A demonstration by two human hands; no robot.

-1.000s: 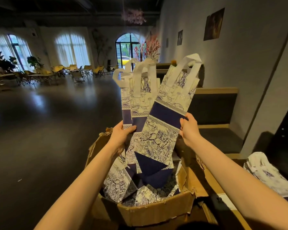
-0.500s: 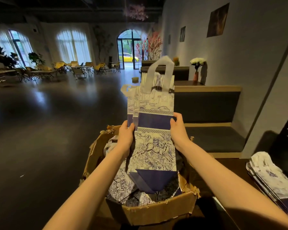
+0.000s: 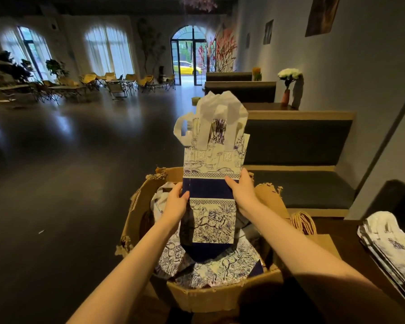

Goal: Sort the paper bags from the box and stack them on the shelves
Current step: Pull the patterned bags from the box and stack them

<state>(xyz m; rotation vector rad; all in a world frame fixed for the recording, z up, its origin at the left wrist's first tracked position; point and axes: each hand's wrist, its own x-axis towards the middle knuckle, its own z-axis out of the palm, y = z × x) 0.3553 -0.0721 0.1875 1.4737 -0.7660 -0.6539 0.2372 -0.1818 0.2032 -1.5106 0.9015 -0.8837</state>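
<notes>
Both hands hold a bundle of blue-and-white paper bags [image 3: 212, 183] upright over a torn cardboard box [image 3: 222, 293]. The left hand [image 3: 176, 204] grips its edge at nine o'clock, the right hand [image 3: 241, 192] at three. More printed bags [image 3: 232, 265] fill the box; another stack [image 3: 393, 251] lies at four o'clock.

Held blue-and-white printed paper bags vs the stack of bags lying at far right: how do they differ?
The held blue-and-white printed paper bags stand upright over the torn cardboard box; the stack of flat bags at far right lies flat on a dark surface. The held bundle is gripped at both edges by the left hand and right hand; the stack is untouched. The held bags' white handles point up; the stack's handles are unclear. Both share the blue-on-white print.
</notes>
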